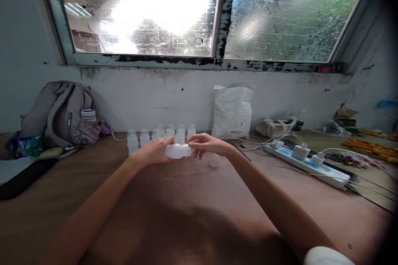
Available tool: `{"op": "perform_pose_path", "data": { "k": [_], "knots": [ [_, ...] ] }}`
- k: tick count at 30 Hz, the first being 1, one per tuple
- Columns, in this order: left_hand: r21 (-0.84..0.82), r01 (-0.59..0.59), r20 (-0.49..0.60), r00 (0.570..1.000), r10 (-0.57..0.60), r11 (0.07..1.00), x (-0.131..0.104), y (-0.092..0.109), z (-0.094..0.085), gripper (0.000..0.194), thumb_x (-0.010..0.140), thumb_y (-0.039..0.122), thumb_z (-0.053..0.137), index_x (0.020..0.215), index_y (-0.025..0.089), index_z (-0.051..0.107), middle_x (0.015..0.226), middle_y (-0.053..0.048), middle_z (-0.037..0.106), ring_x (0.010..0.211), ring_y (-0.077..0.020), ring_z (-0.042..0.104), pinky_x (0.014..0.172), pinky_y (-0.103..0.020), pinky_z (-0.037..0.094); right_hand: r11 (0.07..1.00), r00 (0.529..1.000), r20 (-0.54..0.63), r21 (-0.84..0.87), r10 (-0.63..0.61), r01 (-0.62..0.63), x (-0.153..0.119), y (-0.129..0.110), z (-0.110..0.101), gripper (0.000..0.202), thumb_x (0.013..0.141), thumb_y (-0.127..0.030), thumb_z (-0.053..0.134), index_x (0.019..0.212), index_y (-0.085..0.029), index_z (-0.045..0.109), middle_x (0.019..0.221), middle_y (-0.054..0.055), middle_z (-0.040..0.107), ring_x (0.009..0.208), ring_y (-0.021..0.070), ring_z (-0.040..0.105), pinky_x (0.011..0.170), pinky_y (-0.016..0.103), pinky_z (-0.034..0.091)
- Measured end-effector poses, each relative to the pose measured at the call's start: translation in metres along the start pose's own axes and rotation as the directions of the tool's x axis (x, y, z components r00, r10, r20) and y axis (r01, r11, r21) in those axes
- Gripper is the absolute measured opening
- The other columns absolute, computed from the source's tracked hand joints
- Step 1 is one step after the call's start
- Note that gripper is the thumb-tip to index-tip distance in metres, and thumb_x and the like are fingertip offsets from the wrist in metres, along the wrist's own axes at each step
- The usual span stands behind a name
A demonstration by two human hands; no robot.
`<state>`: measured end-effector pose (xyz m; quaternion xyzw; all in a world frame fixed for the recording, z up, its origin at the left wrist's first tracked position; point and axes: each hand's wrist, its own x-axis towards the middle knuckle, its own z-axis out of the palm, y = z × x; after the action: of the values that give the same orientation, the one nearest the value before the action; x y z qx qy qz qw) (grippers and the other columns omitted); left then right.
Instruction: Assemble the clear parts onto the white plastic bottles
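Note:
A small translucent white plastic bottle (177,151) lies on its side in the air above the table. My left hand (154,150) is closed around its base end. From the other side, my right hand (209,144) pinches the bottle's neck end between thumb and fingers; whether a cap is on it cannot be made out. Behind my hands stand several similar upright bottles (132,140) in rows near the wall, partly hidden by my left hand. A clear round plastic piece (213,162) rests on the table just below my right hand.
A white plastic bag (233,111) stands against the wall. To the right are a power strip (311,165) with plugs and trailing cables, and a white pouch (275,127). On the left sit a grey backpack (62,112) and a long black object (26,179) on the brown table (174,211).

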<state>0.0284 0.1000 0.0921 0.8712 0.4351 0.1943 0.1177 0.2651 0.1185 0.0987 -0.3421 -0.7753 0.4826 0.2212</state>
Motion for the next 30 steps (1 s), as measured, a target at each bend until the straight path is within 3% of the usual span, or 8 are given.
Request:
{"op": "perform_pose_path", "data": {
  "k": [3, 7, 13, 17, 24, 30],
  "knots": [
    [0.078, -0.073, 0.017, 0.997, 0.072, 0.994, -0.006, 0.009, -0.012, 0.036, 0.062, 0.044, 0.061, 0.091, 0.025, 0.050, 0.087, 0.000, 0.059, 0.076, -0.0190, 0.053, 0.059, -0.025, 0.035, 1.000, 0.998, 0.063, 0.004, 0.020, -0.021, -0.006, -0.010, 0.003, 0.043, 0.070, -0.042, 0.061, 0.102, -0.013, 0.055, 0.079, 0.006, 0.060, 0.065, 0.0142, 0.060, 0.057, 0.027, 0.051],
    [0.059, -0.070, 0.036, 0.997, 0.068, 0.996, -0.008, 0.012, -0.018, 0.040, 0.061, 0.047, 0.062, 0.092, 0.025, 0.053, 0.081, 0.001, 0.060, 0.069, -0.0162, 0.053, 0.056, -0.023, 0.034, 0.999, 0.997, 0.067, 0.024, -0.039, 0.038, -0.008, -0.017, 0.008, 0.039, 0.070, -0.040, 0.061, 0.096, -0.011, 0.060, 0.079, 0.007, 0.061, 0.068, 0.0141, 0.059, 0.063, 0.028, 0.050],
    [-0.059, 0.015, 0.102, 0.995, -0.009, 0.998, -0.009, 0.011, -0.023, 0.036, 0.061, 0.050, 0.059, 0.084, 0.022, 0.055, 0.071, 0.002, 0.057, 0.060, -0.0134, 0.051, 0.048, -0.021, 0.031, 0.983, 0.984, -0.026, 0.051, -0.176, 0.177, -0.004, -0.016, 0.013, 0.037, 0.067, -0.031, 0.066, 0.098, -0.014, 0.058, 0.089, 0.006, 0.061, 0.082, 0.0158, 0.057, 0.073, 0.028, 0.046],
    [-0.156, 0.019, 0.114, 0.994, -0.001, 0.988, -0.010, 0.010, -0.025, 0.037, 0.063, 0.053, 0.057, 0.076, 0.019, 0.052, 0.068, 0.003, 0.052, 0.058, -0.0124, 0.048, 0.046, -0.020, 0.029, 0.967, 0.961, -0.107, 0.001, -0.255, 0.257, -0.002, -0.014, 0.014, 0.041, 0.062, -0.025, 0.070, 0.100, -0.018, 0.056, 0.098, 0.005, 0.058, 0.091, 0.0184, 0.055, 0.074, 0.029, 0.046],
    [-0.138, 0.015, 0.117, 0.993, 0.001, 0.990, -0.010, 0.009, -0.025, 0.036, 0.062, 0.052, 0.059, 0.075, 0.018, 0.052, 0.066, 0.003, 0.050, 0.058, -0.0122, 0.046, 0.047, -0.020, 0.028, 0.967, 0.961, -0.106, -0.030, -0.254, 0.252, -0.002, -0.014, 0.017, 0.041, 0.062, -0.022, 0.069, 0.100, -0.018, 0.055, 0.095, 0.005, 0.059, 0.086, 0.0175, 0.056, 0.074, 0.030, 0.046],
    [-0.137, 0.022, 0.116, 0.993, -0.006, 0.990, -0.010, 0.011, -0.025, 0.036, 0.061, 0.049, 0.060, 0.078, 0.018, 0.053, 0.070, 0.002, 0.054, 0.061, -0.0134, 0.050, 0.048, -0.019, 0.030, 0.972, 0.969, -0.080, 0.020, -0.232, 0.234, 0.000, -0.012, 0.016, 0.044, 0.061, -0.029, 0.070, 0.100, -0.016, 0.057, 0.092, 0.005, 0.060, 0.084, 0.0166, 0.056, 0.072, 0.028, 0.045]
  ]
}}
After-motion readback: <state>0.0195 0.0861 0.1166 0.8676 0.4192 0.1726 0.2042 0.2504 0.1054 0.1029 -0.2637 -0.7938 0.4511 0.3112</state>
